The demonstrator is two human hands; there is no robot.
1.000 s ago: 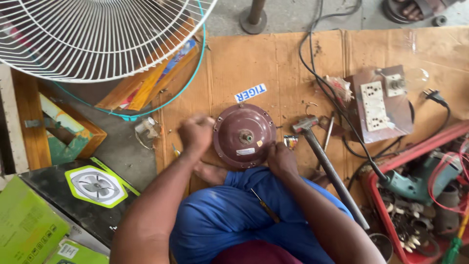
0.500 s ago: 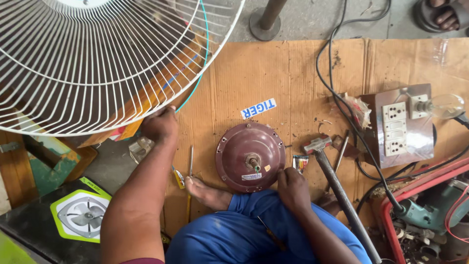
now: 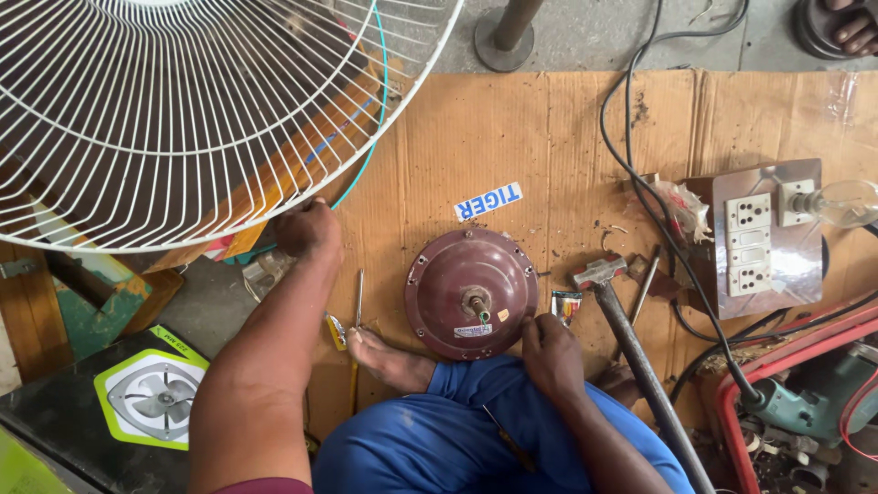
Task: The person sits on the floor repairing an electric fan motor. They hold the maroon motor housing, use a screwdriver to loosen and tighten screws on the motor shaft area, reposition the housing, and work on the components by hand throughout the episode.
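A round maroon fan motor housing (image 3: 471,293) lies on a cardboard sheet (image 3: 540,146) in front of my crossed legs in blue trousers. My right hand (image 3: 551,352) rests at the housing's lower right rim, fingers curled against it. My left hand (image 3: 306,229) reaches out to the left, under the edge of a white wire fan guard (image 3: 183,101), fingers closed on something small that I cannot make out. A screwdriver (image 3: 358,302) lies between my left arm and the housing. My bare foot (image 3: 384,357) sits beside it.
A hammer (image 3: 631,348) lies right of the housing. A switch and socket board (image 3: 764,238) with a bulb (image 3: 846,201) and black cables (image 3: 640,174) sits at the right. A red crate (image 3: 796,366) with a drill is lower right. A box picturing a fan (image 3: 151,398) is lower left.
My left hand left the motor housing and stretched out left to the edge of the fan guard. My right hand stayed at the housing's rim. The view shifted down and right.
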